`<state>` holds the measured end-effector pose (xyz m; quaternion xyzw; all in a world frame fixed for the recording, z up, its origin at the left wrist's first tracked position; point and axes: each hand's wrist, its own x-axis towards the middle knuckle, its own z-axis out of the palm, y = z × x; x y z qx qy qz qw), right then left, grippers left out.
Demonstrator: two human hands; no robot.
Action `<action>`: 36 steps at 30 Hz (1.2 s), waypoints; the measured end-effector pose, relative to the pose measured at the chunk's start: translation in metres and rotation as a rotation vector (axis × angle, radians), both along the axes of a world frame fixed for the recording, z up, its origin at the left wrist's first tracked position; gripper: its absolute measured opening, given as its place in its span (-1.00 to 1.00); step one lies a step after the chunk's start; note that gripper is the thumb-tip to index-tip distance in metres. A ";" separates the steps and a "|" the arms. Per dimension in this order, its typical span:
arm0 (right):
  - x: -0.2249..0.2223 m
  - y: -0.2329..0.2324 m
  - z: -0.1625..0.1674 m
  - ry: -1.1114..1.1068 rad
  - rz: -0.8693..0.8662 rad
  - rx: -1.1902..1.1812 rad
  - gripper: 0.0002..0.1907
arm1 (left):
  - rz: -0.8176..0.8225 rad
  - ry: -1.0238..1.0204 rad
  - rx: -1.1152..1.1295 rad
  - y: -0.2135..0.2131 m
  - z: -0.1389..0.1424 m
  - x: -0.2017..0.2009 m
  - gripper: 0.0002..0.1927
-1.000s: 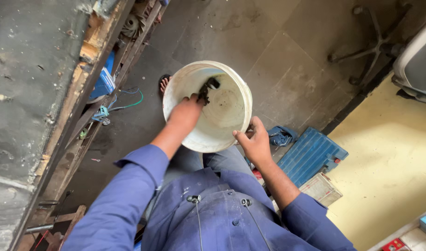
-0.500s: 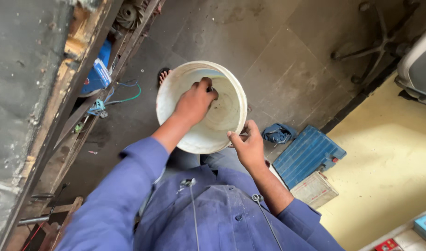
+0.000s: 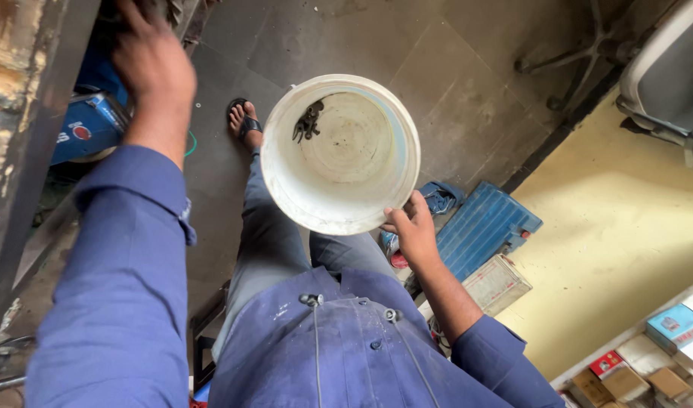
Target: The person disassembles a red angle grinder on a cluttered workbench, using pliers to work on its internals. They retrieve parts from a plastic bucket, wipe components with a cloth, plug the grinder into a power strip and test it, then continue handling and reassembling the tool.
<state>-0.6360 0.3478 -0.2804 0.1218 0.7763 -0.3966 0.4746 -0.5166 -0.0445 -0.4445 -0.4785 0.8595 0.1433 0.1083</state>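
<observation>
The fingers [image 3: 407, 215] of the right hand [image 3: 416, 236] are curled over the near rim of a white bucket [image 3: 339, 155], thumb side on the edge, so the bucket is held up in front of the body by that one grip alone. The bucket is tipped toward the camera, its mouth open to view, and a small clump of dark metal parts [image 3: 307, 121] is seen lying against the far inner wall near the bottom. The left hand [image 3: 151, 64] is raised to the upper left, up by the blue machine [image 3: 89, 125] and the metal frame [image 3: 29, 151] there; its fingers are turned away and partly cut off by the picture's edge, so whether they are spread or closed on something cannot be told.

For the step to be done well, the bucket would best be kept steady and tilted no further, since the dark parts could slide toward the rim and be spilled. A one-point hold on a thin rim is a weak one; the grip would be made safer if the rim were pinched deeper or the wall were braced against the knee. Anything brought over by the left hand would best be lowered into the bucket rather than dropped from height.

Below the bucket a sandalled foot [image 3: 245, 121] is planted on the tiled floor [image 3: 467, 60], and a blue case [image 3: 482, 230] lies near the right elbow.
</observation>
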 end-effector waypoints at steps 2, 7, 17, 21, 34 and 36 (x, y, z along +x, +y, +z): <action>0.001 0.001 0.001 -0.027 -0.037 -0.013 -0.62 | -0.035 0.255 -0.061 0.019 0.028 -0.004 -0.48; 0.006 -0.010 0.010 0.019 -0.030 -0.079 -0.63 | -0.269 0.929 0.027 0.094 0.106 -0.003 -0.79; 0.018 -0.045 0.085 0.273 0.666 0.119 -0.49 | -0.659 0.281 0.464 0.255 0.016 -0.018 -0.54; 0.030 -0.051 0.091 0.157 0.670 0.183 -0.47 | -0.564 0.285 0.768 0.298 0.016 0.007 -0.62; 0.032 -0.068 0.079 0.100 0.787 0.217 -0.40 | -0.677 -0.067 1.062 0.320 0.065 0.050 -0.50; 0.034 -0.071 0.077 0.110 0.804 0.224 -0.38 | -0.626 0.047 1.038 0.327 0.059 0.058 -0.47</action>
